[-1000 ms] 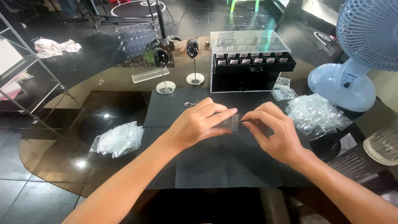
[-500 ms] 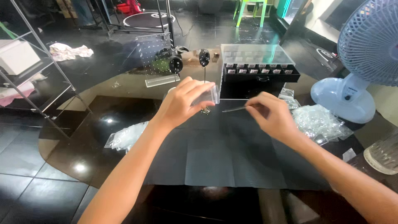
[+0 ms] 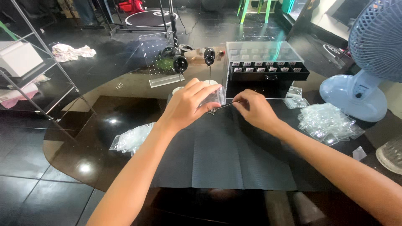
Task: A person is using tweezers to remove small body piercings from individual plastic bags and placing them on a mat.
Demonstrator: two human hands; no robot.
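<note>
My left hand (image 3: 189,106) pinches a small clear plastic bag (image 3: 214,97) raised above a black mat (image 3: 226,146). My right hand (image 3: 253,109) holds thin metal tweezers (image 3: 228,104) whose tip meets the bag's lower edge. A tiny silvery piece (image 3: 212,111) hangs at the tweezers' tip, just under the bag. Both hands are close together over the far middle of the mat.
A black compartment box with a clear lid (image 3: 264,67) stands behind the hands. Two black stands (image 3: 209,58) and a clear pegged panel (image 3: 161,58) sit at the back. Piles of small clear bags lie left (image 3: 133,139) and right (image 3: 327,122). A fan (image 3: 370,62) stands at right.
Both hands have lifted off the mat and moved farther away with the bag and tweezers. The view has tilted up a little.
</note>
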